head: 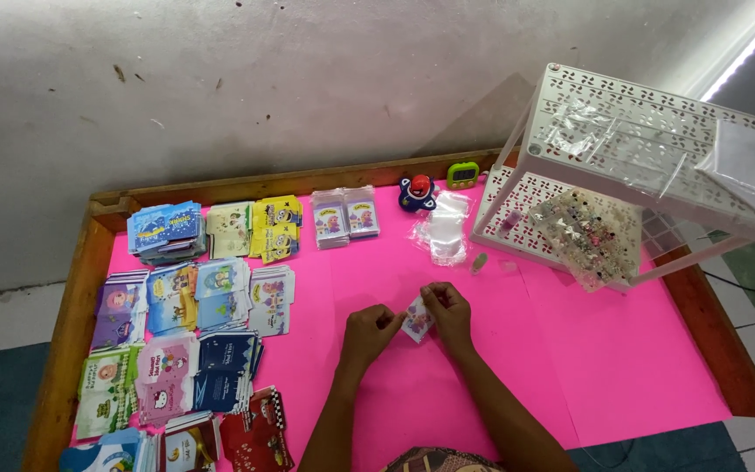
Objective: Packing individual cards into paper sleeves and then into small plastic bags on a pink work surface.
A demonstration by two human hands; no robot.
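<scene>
Here my left hand [369,330] and right hand [448,310] pinch a small glossy packet [417,319] between their fingers, held just above the pink desk [587,350], probably to keep it flat. Stacks of colourful cards [194,315] lie left; a white perforated plastic rack [631,166] stands right.

We see bare pink table top [605,367] to the right of the hands and just ahead of them; stacked card packets [194,332] crowd the left; a white rack [631,166] blocks the far right (clear bags [446,229] lie beside it); a wooden rim [709,323] bounds the edge.
</scene>
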